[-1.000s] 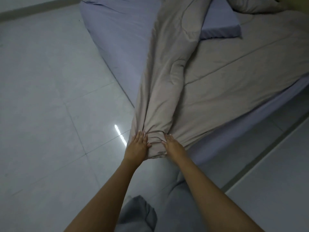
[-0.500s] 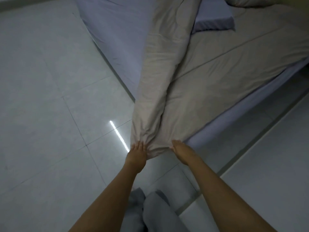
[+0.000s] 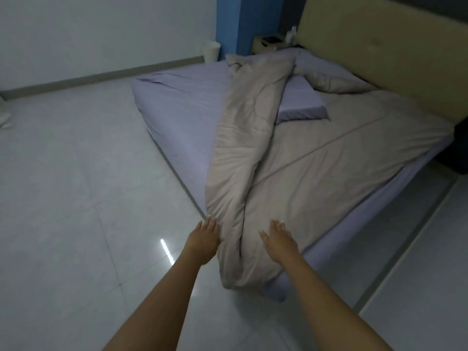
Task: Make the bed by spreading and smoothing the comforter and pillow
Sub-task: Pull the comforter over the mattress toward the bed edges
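Observation:
A beige comforter [image 3: 316,173] covers the right half of the low bed; its left part is folded over into a long bunched ridge [image 3: 243,153] that runs to the bed's near corner. The lavender sheet [image 3: 182,107] lies bare on the left half. A lavender pillow [image 3: 301,102] and a beige pillow [image 3: 329,82] lie near the headboard. My left hand [image 3: 203,240] has straight fingers and touches the ridge's left side. My right hand [image 3: 278,239] lies flat with straight fingers on the comforter just right of the ridge. Neither hand grips fabric.
A yellow padded headboard [image 3: 379,46] stands at the back right. A nightstand [image 3: 269,43] and a white bin [image 3: 210,50] sit by the blue wall. Pale floor tiles [image 3: 76,198] surround the bed, with a light glare near my left hand.
Both hands have let go of the bunched comforter corner and now lie open beside it. The corner has dropped onto the bed's near corner. My view has lifted toward the headboard.

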